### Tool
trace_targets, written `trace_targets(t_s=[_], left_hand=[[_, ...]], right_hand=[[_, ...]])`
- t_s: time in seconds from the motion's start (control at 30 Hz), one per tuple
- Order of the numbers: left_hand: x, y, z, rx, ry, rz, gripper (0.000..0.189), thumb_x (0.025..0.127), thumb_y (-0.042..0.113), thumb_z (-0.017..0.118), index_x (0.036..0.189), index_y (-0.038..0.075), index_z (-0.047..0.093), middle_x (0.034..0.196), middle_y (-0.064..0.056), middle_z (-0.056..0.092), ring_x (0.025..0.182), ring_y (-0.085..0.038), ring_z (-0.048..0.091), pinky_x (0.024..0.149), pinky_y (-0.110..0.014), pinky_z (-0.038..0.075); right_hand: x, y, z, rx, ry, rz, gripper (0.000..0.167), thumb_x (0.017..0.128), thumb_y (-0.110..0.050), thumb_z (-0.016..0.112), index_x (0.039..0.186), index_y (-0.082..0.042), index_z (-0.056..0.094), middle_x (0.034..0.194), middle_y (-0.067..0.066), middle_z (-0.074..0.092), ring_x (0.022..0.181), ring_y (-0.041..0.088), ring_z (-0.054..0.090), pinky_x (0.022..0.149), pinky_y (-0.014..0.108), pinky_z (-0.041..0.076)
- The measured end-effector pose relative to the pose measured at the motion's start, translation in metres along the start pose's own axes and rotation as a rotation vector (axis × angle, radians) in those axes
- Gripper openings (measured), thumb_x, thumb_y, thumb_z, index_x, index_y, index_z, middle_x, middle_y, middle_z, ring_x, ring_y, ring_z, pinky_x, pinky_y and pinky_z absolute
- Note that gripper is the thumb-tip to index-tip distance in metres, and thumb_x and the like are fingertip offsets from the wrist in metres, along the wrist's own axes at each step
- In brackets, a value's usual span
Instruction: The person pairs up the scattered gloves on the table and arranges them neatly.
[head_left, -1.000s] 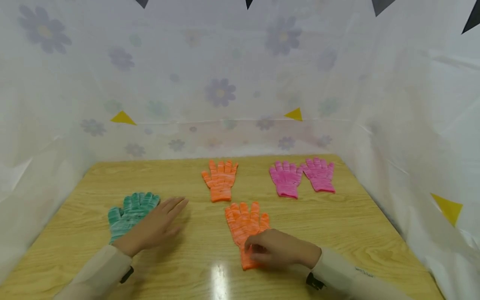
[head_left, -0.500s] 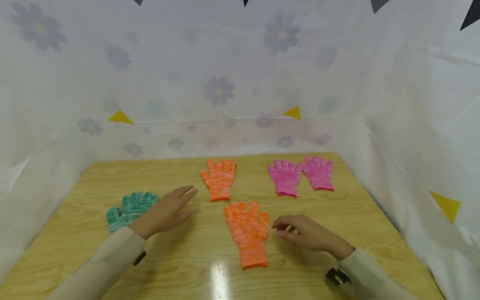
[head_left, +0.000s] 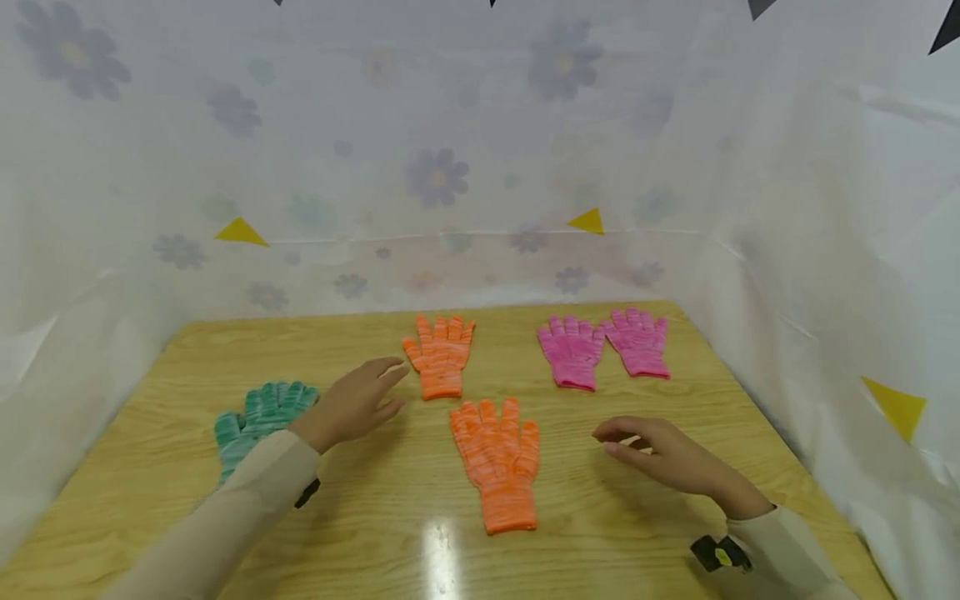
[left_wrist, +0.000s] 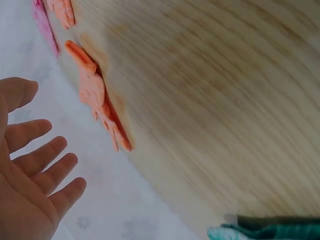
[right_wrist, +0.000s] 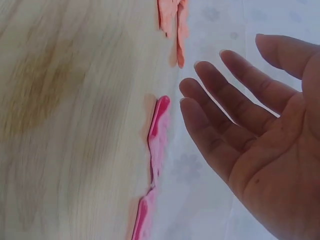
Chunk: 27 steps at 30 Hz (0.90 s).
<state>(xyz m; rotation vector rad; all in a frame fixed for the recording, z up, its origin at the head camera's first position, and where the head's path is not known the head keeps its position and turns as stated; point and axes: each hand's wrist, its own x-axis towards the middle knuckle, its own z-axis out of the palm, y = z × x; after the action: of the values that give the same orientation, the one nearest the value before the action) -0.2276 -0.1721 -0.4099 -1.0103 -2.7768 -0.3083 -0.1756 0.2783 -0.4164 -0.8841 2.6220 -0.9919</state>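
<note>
Two orange knit gloves lie flat on the table: a farther orange glove [head_left: 441, 358] at the back middle and a nearer orange glove [head_left: 498, 471] in front of it. My left hand [head_left: 354, 404] hovers just left of the farther one, fingers loosely extended, holding nothing; its palm shows bare in the left wrist view. My right hand [head_left: 671, 454] is over the table to the right of the nearer orange glove, relaxed, with nothing in it. A green glove [head_left: 262, 417] lies at the left, partly covered by my left forearm. Two pink gloves [head_left: 572, 354] lie side by side at the back right.
The wooden table [head_left: 600, 550] is walled at the back and sides by a pale flowered sheet [head_left: 480, 167]. Yellow triangles [head_left: 896, 407] are on the sheet. A dark band with a buckle [head_left: 720, 553] sits at my right wrist.
My right hand has left the nearer orange glove and drawn away to the right. My left hand has moved right and farther back, towards the farther orange glove. The gloves stay put.
</note>
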Motion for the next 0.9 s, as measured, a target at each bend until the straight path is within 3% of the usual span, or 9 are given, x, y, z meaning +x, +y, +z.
trace_targets(t_s=[0.27,0.47,0.57,0.67,0.77,0.9], left_hand=[[0.017,0.008,0.016,-0.011,-0.057,-0.039,0.043,0.093,0.019,0.064,0.128,-0.004,0.055,0.132,-0.025,0.052,0.121,-0.039,0.051,0.095,-0.05,0.047],[0.034,0.012,0.032,-0.025,-0.118,-0.066,0.022,0.092,0.016,0.065,0.108,0.0,0.063,0.125,-0.024,0.057,0.117,-0.037,0.054,0.092,-0.048,0.049],[0.043,0.012,0.039,-0.047,-0.139,-0.08,0.013,0.092,0.015,0.065,0.101,0.005,0.063,0.113,-0.016,0.062,0.104,-0.032,0.06,0.083,-0.044,0.051],[0.049,0.01,0.045,-0.057,-0.169,-0.118,0.015,0.093,0.015,0.063,0.105,0.007,0.063,0.107,-0.011,0.062,0.096,-0.028,0.06,0.077,-0.041,0.05],[0.051,0.011,0.049,-0.018,-0.182,-0.139,0.019,0.094,0.016,0.062,0.11,0.006,0.063,0.107,-0.011,0.059,0.093,-0.027,0.059,0.074,-0.04,0.05],[0.052,0.014,0.054,0.085,-0.145,-0.118,0.016,0.093,0.014,0.062,0.106,0.003,0.061,0.103,-0.013,0.055,0.088,-0.03,0.056,0.071,-0.04,0.051]], right_hand=[[-0.006,0.005,-0.009,-0.042,0.042,0.004,0.034,0.102,-0.022,0.047,0.126,-0.002,0.059,0.123,0.013,0.063,0.11,0.028,0.061,0.086,0.032,0.054],[-0.006,0.005,-0.009,-0.058,0.027,0.011,0.034,0.102,-0.023,0.048,0.126,-0.002,0.06,0.124,0.01,0.062,0.113,0.029,0.059,0.087,0.033,0.054],[-0.007,0.003,-0.01,-0.063,0.019,-0.002,0.033,0.102,-0.021,0.047,0.127,-0.001,0.059,0.126,0.012,0.061,0.115,0.032,0.057,0.088,0.04,0.053],[-0.007,0.003,-0.009,-0.072,0.031,0.003,0.034,0.101,-0.02,0.049,0.129,-0.001,0.058,0.129,0.013,0.06,0.118,0.036,0.055,0.091,0.048,0.05],[-0.006,0.004,-0.007,-0.096,0.056,0.026,0.038,0.1,-0.022,0.052,0.132,-0.001,0.055,0.132,0.015,0.058,0.121,0.038,0.053,0.092,0.053,0.047],[-0.007,0.004,-0.005,-0.12,0.083,0.048,0.041,0.099,-0.024,0.054,0.134,-0.002,0.054,0.133,0.016,0.057,0.121,0.04,0.052,0.091,0.055,0.047]])
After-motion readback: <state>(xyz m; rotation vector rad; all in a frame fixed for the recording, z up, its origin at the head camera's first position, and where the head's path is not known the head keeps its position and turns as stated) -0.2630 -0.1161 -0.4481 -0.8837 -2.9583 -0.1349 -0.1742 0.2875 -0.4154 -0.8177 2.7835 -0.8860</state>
